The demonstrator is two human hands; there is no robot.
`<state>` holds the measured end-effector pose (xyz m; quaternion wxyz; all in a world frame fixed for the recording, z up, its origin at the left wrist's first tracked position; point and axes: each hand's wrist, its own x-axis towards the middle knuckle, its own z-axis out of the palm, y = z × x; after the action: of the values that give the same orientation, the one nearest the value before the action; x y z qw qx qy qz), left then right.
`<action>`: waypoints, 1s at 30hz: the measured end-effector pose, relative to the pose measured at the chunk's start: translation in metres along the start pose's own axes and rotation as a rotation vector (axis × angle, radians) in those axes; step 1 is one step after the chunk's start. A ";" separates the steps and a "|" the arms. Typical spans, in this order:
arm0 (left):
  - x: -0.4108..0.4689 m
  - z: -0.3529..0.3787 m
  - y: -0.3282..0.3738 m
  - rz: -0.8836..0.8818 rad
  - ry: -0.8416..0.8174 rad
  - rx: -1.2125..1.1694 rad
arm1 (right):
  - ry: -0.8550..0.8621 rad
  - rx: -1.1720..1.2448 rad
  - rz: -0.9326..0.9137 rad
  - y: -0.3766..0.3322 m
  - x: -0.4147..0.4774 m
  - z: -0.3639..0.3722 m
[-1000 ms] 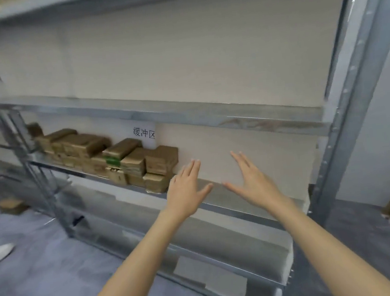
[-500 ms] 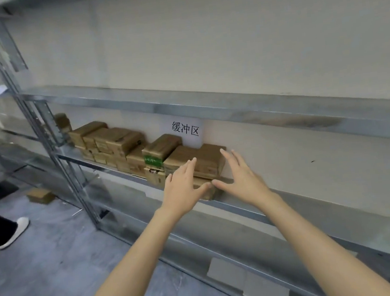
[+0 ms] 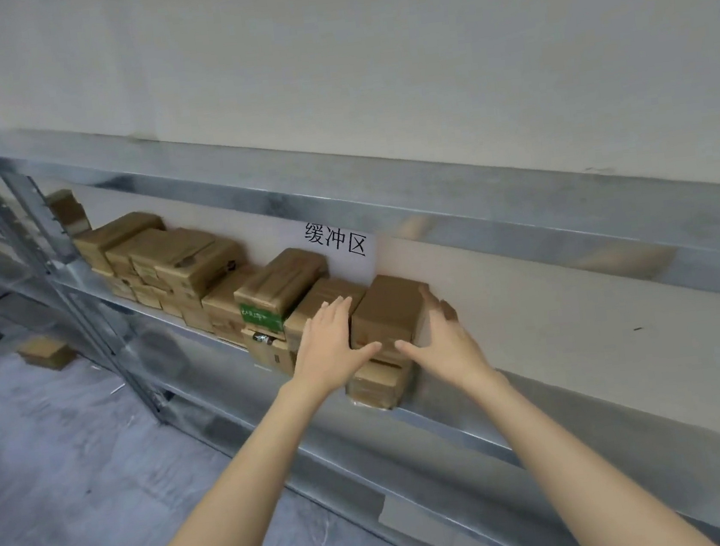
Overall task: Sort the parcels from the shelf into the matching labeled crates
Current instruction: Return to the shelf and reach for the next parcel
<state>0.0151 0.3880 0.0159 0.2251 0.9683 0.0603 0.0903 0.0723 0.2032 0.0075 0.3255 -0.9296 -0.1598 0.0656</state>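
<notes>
Parcels stand in a row along the metal shelf (image 3: 456, 423), and the one that matters is the end box (image 3: 387, 310) at the right of that row. It sits on top of a lower box (image 3: 377, 383), just below the paper sign (image 3: 341, 241) on the wall. Its long side runs back toward the wall, so a short face looks out at the person.

The box lies straight ahead, between the two hands, about equally near to each. The left hand (image 3: 333, 350) is flat against its left flank with fingers straight. They lie in the seam where it touches the neighbouring box (image 3: 325, 294), and the thumb reaches across the front face. The right hand (image 3: 445, 346) mirrors it on the free right flank, thumb pointing inward. Its fingers are blurred but look stretched out, not curled. Neither hand grips; the box is only bracketed between open palms.

Both forearms reach up and forward, converging on it. I would judge that a squeeze and a pull straight out comes next. No crates show from here.
</notes>
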 end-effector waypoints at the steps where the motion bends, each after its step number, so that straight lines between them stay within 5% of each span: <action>1: 0.012 0.005 -0.002 -0.006 -0.023 0.012 | -0.024 0.001 0.021 0.007 0.010 0.004; 17: 0.108 0.045 -0.026 -0.002 -0.285 0.004 | -0.231 0.201 0.031 0.044 0.084 0.027; 30: 0.093 0.038 -0.015 0.151 -0.283 -0.233 | -0.100 0.269 0.126 0.027 0.058 0.020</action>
<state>0.1120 0.3999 -0.0104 0.3346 0.9404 -0.0559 -0.0238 0.1295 0.2149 -0.0261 0.4337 -0.8815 -0.1069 0.1528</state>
